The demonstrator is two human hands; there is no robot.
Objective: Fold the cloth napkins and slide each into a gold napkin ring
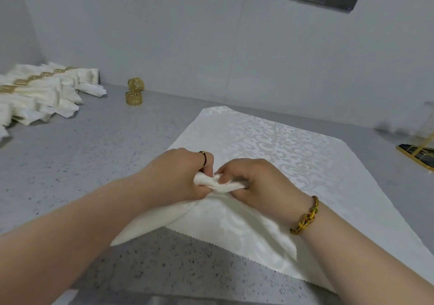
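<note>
On counter (94,164), left hand (180,173) and right hand (258,182) pinch napkin (281,145), fold crosswise.

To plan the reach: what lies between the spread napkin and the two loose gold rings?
Nothing but bare grey counter between the napkin and the gold rings, as the head view shows.

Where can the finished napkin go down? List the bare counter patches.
Bare counter lies between the ringed napkin pile and the spread napkin, in front of the two gold rings. A narrower strip runs between that napkin's far edge and the wall. Crowded: the far-left corner, where the pile sits.
</note>
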